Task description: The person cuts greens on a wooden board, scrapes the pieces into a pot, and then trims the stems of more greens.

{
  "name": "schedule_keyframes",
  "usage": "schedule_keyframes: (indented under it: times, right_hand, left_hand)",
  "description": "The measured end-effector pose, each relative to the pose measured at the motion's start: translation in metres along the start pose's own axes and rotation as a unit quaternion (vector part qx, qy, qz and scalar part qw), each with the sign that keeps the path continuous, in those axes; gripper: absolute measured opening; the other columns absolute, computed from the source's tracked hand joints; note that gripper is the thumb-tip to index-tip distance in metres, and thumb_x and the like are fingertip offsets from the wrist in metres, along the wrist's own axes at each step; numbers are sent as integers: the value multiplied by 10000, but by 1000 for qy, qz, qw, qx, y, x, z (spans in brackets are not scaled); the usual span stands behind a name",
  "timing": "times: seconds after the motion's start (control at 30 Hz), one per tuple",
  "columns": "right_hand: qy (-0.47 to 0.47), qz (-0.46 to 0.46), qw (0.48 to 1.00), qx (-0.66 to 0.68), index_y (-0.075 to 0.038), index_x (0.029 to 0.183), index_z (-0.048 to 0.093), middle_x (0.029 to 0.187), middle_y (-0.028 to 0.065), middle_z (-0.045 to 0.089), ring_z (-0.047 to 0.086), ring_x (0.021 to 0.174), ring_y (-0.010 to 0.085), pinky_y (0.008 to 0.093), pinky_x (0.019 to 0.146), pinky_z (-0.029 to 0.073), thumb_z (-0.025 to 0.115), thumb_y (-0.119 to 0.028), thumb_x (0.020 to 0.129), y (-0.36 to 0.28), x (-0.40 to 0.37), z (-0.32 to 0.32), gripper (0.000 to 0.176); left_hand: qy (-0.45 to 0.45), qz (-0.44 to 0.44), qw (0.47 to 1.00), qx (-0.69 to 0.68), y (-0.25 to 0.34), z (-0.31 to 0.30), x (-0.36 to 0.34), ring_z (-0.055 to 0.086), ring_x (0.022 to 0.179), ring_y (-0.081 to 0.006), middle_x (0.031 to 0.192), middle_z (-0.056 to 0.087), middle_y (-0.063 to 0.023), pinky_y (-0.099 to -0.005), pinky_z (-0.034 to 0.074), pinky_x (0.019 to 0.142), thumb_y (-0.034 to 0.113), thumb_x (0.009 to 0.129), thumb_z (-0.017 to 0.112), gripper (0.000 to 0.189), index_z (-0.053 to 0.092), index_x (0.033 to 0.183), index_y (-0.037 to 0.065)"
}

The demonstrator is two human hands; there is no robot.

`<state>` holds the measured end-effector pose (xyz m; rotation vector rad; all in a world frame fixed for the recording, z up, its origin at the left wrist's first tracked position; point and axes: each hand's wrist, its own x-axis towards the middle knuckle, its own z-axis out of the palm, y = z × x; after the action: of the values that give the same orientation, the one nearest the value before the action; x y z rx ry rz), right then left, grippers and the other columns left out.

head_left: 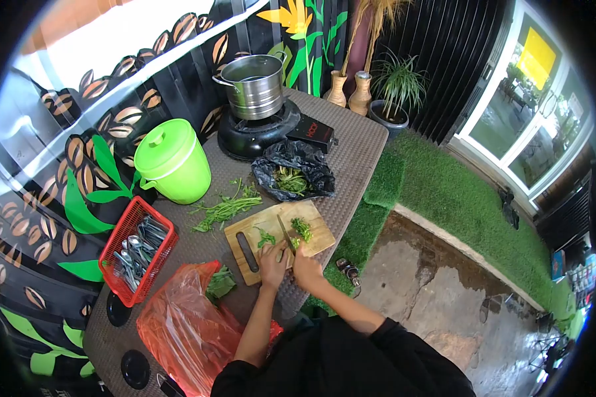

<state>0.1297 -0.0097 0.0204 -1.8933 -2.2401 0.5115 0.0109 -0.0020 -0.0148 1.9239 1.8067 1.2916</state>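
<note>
Brown, woven-textured surface (357,132) is stretching along a painted wall (122,126). At a wooden board (258,221), my right hand (306,270) is gripping a knife (285,229) — my left hand (273,264) is curling against leafy sprigs (265,237) left of it — while chopped greens (302,229) are lying on its right.
</note>
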Motion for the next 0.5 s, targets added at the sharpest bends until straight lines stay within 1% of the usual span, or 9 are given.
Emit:
schedule_keyframes:
  times: [0.03, 0.1, 0.13, 0.2, 0.3, 0.33, 0.4, 0.43, 0.5]
  right_hand:
    - [1, 1, 1000, -1, -4, 985, 412, 725, 199, 648, 664, 662, 331, 409, 573, 541, 457, -160, 866, -1, 1, 4, 201]
    - [-5, 10, 1000, -20, -4, 991, 412, 734, 203, 648, 661, 684, 347, 411, 578, 540, 448, -165, 870, -6, 4, 10, 204]
    - [-6, 10, 1000, -21, -4, 991, 412, 734, 203, 648, 661, 684, 347, 411, 578, 540, 448, -165, 870, -5, 9, 9, 204]
    - [2, -37, 999, 7, -2, 988, 410, 748, 210, 651, 661, 686, 355, 413, 580, 540, 433, -164, 875, -3, 23, -1, 200]
    - [-30, -25, 999, 19, 1, 991, 411, 748, 202, 654, 662, 685, 353, 407, 577, 542, 429, -167, 875, -4, 22, -14, 205]
    - [-29, -23, 999, 16, 1, 991, 411, 748, 202, 654, 662, 685, 353, 407, 577, 542, 429, -167, 875, -4, 16, -10, 205]
    - [-20, -2, 1000, 10, 79, 1182, 343, 722, 225, 639, 656, 676, 363, 449, 570, 527, 442, -146, 849, -6, -5, 0, 414]
    - [-20, -1, 1000, 8, 79, 1182, 343, 722, 225, 639, 656, 676, 363, 449, 570, 527, 442, -146, 849, -9, -7, 1, 414]
    - [-34, 36, 999, -9, 70, 1159, 352, 710, 232, 634, 651, 674, 379, 465, 578, 524, 456, -143, 841, -17, -4, 0, 396]
  left_hand:
    - [0, 1, 1000, -2, 2, -1, 1, 533, 915, -257, 876, 607, -78, -386, 395, 837, 111, 776, 648, 216, 658, 988, 69]
    - [-3, -38, 999, -22, 4, -4, -1, 533, 910, -284, 889, 594, -102, -406, 418, 822, 122, 801, 637, 274, 616, 1071, 82]
    - [-4, -40, 999, -23, 4, -5, -1, 533, 910, -284, 889, 594, -102, -406, 418, 822, 122, 801, 637, 274, 616, 1071, 82]
    - [-2, -45, 999, -16, 4, -5, -1, 529, 901, -309, 894, 581, -124, -414, 439, 801, 132, 825, 623, 298, 592, 1118, 96]
    - [-19, -28, 999, -23, 3, -5, 0, 533, 893, -313, 892, 583, -126, -408, 447, 799, 117, 830, 615, 309, 591, 1137, 98]
    - [-18, -33, 998, -58, 7, -9, 0, 541, 875, -311, 888, 593, -126, -411, 445, 806, 107, 822, 619, 334, 586, 1154, 94]
    - [-16, -35, 998, -48, 2, -6, 0, 544, 870, -306, 882, 606, -123, -406, 445, 807, 101, 812, 628, 336, 589, 1146, 86]
    - [-13, -37, 999, -34, -2, -5, -2, 547, 865, -300, 876, 618, -119, -401, 444, 808, 94, 802, 636, 339, 592, 1138, 77]
    - [-8, -30, 998, -52, -5, -5, 1, 549, 873, -296, 868, 627, -117, -398, 443, 810, 82, 791, 642, 343, 595, 1131, 70]
